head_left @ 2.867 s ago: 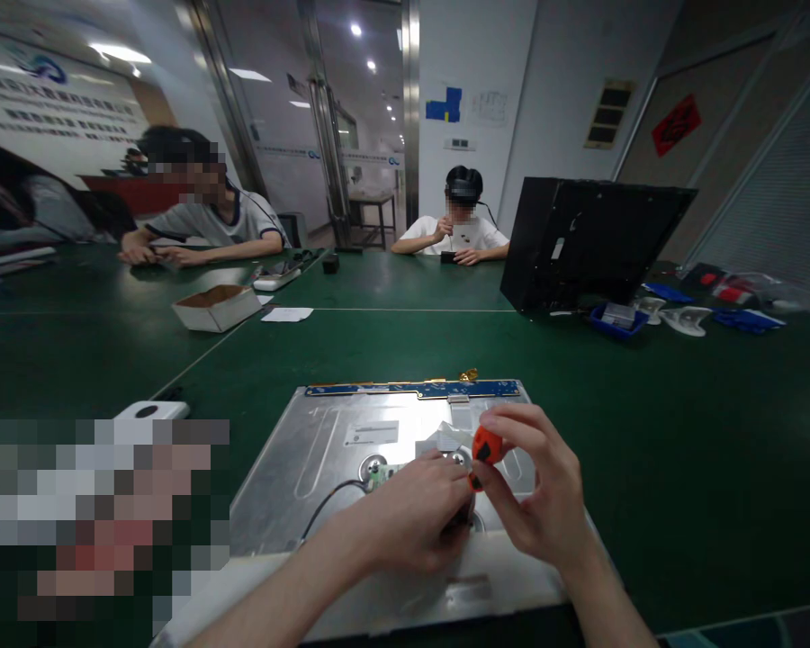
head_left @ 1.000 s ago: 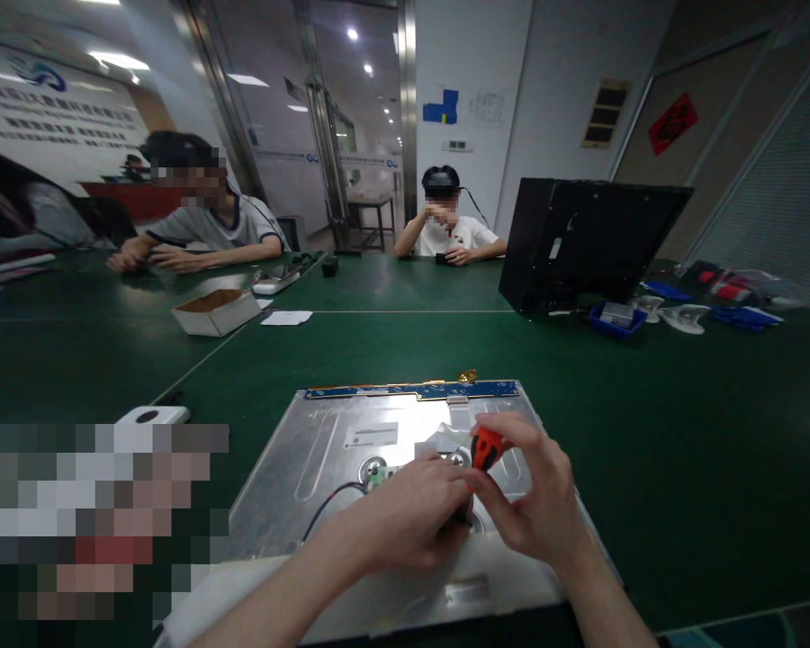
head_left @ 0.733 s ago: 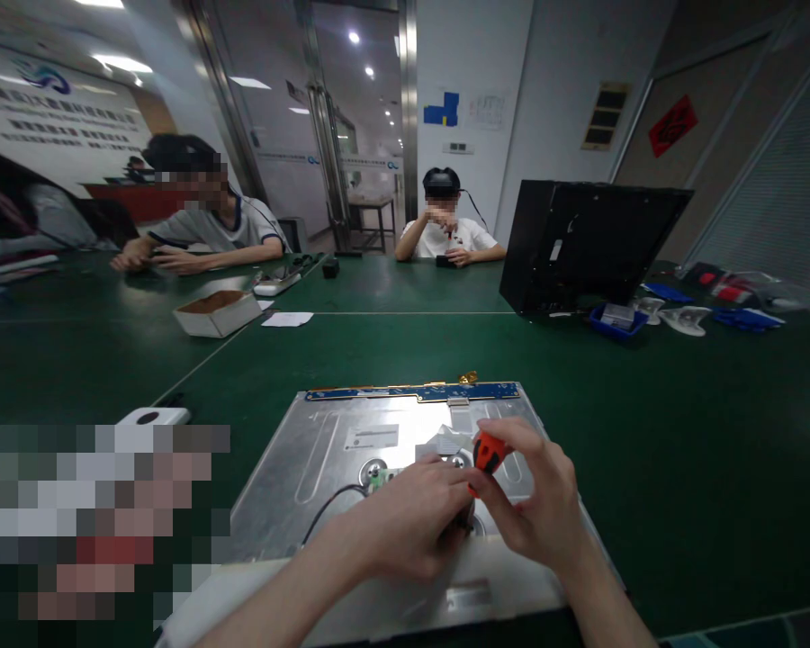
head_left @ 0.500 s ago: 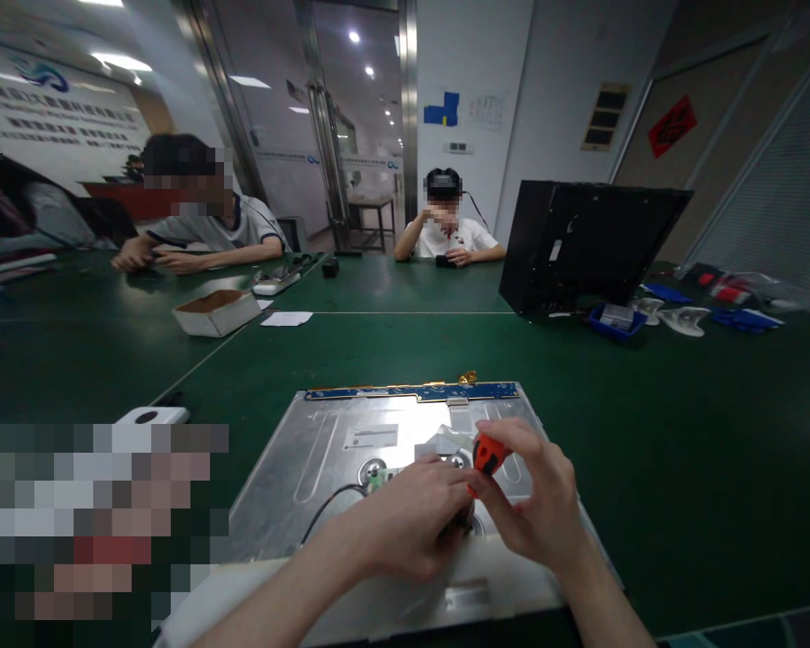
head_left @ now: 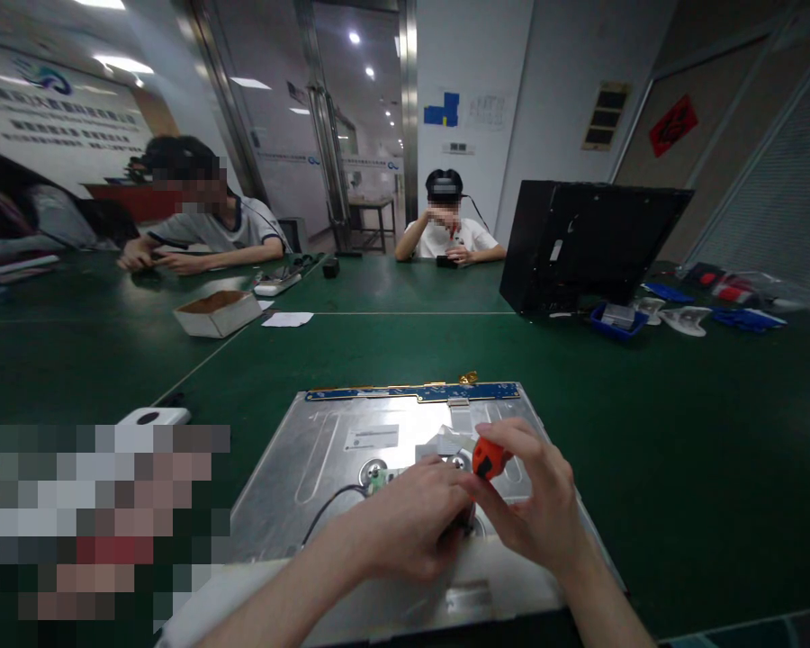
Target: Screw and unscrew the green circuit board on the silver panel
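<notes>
A silvery metal display panel lies back side up on the table before me, with a blue circuit board strip along its far edge. Between the thumb and fingers of my right hand is the orange-and-black handle of a screwdriver; its tip is hidden. My left hand rests on the panel right beside it, fingers curled under and closed. What they hold, if anything, is out of sight. A small green board with a black cable shows past the left hand.
A black monitor-like casing stands at the back right, by a blue tray. An open white box and a paper sheet lie to the left. Other people sit across and left of the green table.
The orange handle has turned a little between my right fingers. My left hand and the panel stay in place.
</notes>
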Demonstrator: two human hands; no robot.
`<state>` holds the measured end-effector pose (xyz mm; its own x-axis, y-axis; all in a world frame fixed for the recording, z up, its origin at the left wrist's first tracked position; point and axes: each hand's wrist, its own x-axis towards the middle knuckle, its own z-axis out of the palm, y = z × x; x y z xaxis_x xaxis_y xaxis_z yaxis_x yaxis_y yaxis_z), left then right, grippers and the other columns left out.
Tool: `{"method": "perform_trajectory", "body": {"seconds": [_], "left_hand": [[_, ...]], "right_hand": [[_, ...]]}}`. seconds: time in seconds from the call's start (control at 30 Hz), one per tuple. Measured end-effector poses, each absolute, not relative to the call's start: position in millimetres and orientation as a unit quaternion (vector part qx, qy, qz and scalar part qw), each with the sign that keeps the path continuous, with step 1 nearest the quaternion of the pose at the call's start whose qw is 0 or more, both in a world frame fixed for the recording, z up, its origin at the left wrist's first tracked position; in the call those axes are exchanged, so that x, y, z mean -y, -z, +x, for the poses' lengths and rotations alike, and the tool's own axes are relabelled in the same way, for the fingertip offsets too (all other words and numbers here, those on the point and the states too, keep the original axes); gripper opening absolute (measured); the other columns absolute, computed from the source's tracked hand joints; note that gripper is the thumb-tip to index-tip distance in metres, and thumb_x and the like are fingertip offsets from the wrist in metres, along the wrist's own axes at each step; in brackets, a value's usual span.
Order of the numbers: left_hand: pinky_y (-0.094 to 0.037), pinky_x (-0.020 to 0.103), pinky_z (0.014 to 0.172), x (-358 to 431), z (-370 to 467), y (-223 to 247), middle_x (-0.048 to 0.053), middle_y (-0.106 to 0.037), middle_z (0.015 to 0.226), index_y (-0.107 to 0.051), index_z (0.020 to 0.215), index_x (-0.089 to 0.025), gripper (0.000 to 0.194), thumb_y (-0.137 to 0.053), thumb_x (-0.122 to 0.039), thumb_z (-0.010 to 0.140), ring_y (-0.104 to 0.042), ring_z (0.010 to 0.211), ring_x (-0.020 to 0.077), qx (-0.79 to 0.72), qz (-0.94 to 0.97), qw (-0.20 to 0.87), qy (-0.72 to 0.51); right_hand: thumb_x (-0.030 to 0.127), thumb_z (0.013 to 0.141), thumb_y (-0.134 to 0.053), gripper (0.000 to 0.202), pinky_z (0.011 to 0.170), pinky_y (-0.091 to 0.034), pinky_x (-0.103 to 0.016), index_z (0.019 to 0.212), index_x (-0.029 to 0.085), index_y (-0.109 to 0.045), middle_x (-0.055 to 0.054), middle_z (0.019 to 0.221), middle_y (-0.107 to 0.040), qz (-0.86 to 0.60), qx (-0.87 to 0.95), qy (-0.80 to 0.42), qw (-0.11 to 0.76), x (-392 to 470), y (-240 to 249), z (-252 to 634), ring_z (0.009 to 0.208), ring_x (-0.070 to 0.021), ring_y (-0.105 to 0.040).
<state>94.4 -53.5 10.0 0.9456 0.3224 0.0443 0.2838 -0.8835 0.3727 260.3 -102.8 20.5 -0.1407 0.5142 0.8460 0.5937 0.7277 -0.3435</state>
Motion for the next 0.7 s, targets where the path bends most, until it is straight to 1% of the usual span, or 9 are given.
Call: {"method": "perform_trajectory", "body": {"seconds": [0.2,0.33,0.6,0.7], "left_hand": [[-0.048,0.035,0.078,53.2,93.7,-12.0,0.007,-0.063,0.093,-0.056,0.086,-0.016,0.015,-0.058,-0.008,0.073,-0.059,0.086,0.0226,-0.153,0.969,0.187,-0.051],[-0.047,0.035,0.078,53.3,93.9,-12.0,0.006,-0.063,0.090,-0.056,0.086,-0.017,0.013,-0.058,-0.009,0.076,-0.059,0.083,0.0217,-0.153,0.970,0.182,-0.049],[-0.047,0.034,0.079,54.4,94.4,-11.1,0.007,-0.064,0.094,-0.056,0.087,-0.016,0.011,-0.058,-0.011,0.077,-0.059,0.086,0.0226,-0.158,0.972,0.169,-0.047],[-0.047,0.034,0.077,54.6,95.0,-13.1,0.007,-0.064,0.092,-0.056,0.084,-0.016,0.007,-0.057,-0.012,0.078,-0.059,0.084,0.0223,-0.161,0.972,0.166,-0.039]], "right_hand": [[0.025,0.091,-0.058,0.030,0.057,-0.048,-0.027,0.118,0.023,-0.046,-0.001,0.082,-0.061,-0.365,0.755,0.035,0.544,101.3,-20.4,259.8,0.068,-0.0150,-0.060],[0.025,0.091,-0.058,0.030,0.057,-0.048,-0.026,0.118,0.023,-0.046,0.000,0.081,-0.060,-0.364,0.755,0.035,0.544,101.9,-20.7,260.0,0.068,-0.0151,-0.060],[0.023,0.090,-0.060,0.031,0.057,-0.048,-0.025,0.119,0.021,-0.048,-0.001,0.083,-0.062,-0.358,0.756,0.035,0.547,101.8,-22.4,260.4,0.067,-0.0139,-0.059],[0.021,0.090,-0.060,0.033,0.058,-0.049,-0.025,0.121,0.020,-0.049,-0.001,0.085,-0.064,-0.359,0.759,0.030,0.542,102.4,-23.0,260.4,0.066,-0.0133,-0.058]]}}
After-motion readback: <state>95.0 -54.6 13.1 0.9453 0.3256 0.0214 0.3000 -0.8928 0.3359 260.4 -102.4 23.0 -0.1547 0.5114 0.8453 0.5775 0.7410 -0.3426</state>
